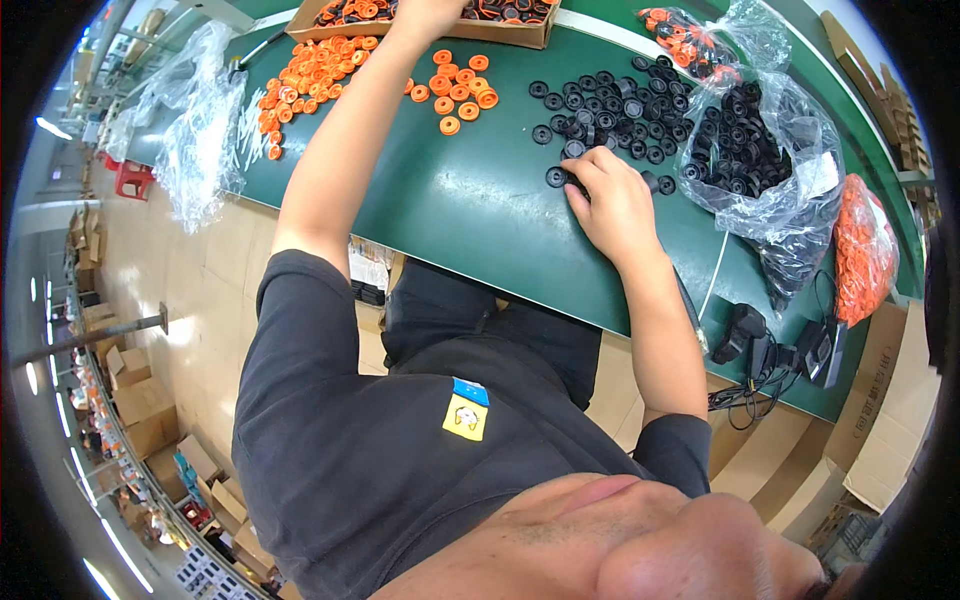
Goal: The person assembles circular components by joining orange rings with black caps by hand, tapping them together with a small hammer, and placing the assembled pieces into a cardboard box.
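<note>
My left hand (430, 14) reaches up over the shallow brown cardboard box (515, 34) of mixed orange-and-black round pieces (505, 10), its fingers cut off by the upper edge of view, so I can't tell whether it grips anything or has let go. My right hand (612, 205) rests to the right of the box and nearer to me, fingers curled, thumb and forefinger close against a small black ridged plastic wheel (556, 177) — whether it's pinched or merely touched, I can't make out. The loose black plastic wheels (600, 105) spread right of the box, while a small cluster of glossy orange plastic discs (455, 90) lies just in front of it. I judge this as the step of dropping off on the left and picking up on the right; next calls for a firm pinch on one wheel — without scattering its neighbours.
</note>
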Demonstrator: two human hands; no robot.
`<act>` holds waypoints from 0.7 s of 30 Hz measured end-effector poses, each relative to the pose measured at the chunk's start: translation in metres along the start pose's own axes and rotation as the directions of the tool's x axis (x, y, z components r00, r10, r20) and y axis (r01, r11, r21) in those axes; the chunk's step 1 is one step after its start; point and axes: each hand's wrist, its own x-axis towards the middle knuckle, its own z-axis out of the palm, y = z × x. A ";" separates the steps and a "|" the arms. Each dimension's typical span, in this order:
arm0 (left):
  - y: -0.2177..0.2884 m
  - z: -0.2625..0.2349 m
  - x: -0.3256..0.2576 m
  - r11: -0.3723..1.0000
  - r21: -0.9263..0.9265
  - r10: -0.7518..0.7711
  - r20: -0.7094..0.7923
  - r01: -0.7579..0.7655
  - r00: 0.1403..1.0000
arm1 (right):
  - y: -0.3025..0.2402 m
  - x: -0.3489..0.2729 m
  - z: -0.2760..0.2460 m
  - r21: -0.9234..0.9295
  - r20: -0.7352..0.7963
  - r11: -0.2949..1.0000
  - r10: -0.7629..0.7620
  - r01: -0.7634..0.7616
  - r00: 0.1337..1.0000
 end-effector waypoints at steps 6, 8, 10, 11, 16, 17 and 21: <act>-0.006 0.009 -0.060 0.814 0.556 0.090 0.165 -0.168 0.982 | 0.004 -0.003 0.001 0.016 0.027 1.000 0.019 -0.019 0.999; -0.017 0.016 -0.076 0.648 0.699 0.236 0.191 -0.301 0.953 | 0.002 -0.002 -0.001 -0.020 0.053 1.000 0.025 -0.024 0.998; -0.022 0.017 -0.081 0.587 0.759 0.196 0.205 -0.282 0.959 | 0.002 -0.001 0.001 -0.032 0.042 0.999 0.023 -0.022 0.999; -0.026 0.015 -0.081 0.567 0.771 0.184 0.223 -0.289 0.957 | 0.002 -0.001 0.001 -0.039 0.029 0.999 0.016 -0.015 0.999; -0.026 0.013 -0.087 0.614 0.686 0.323 0.233 -0.390 0.917 | 0.001 0.000 0.005 -0.039 0.019 0.999 0.039 -0.039 0.999; -0.020 0.016 -0.093 0.681 0.599 0.383 0.198 -0.421 0.902 | 0.001 0.002 0.006 -0.034 0.012 0.998 0.050 -0.050 0.999; 0.030 0.040 -0.143 0.981 0.041 0.165 0.346 -0.190 0.924 | 0.001 0.002 0.004 -0.026 -0.022 0.996 0.081 -0.081 0.996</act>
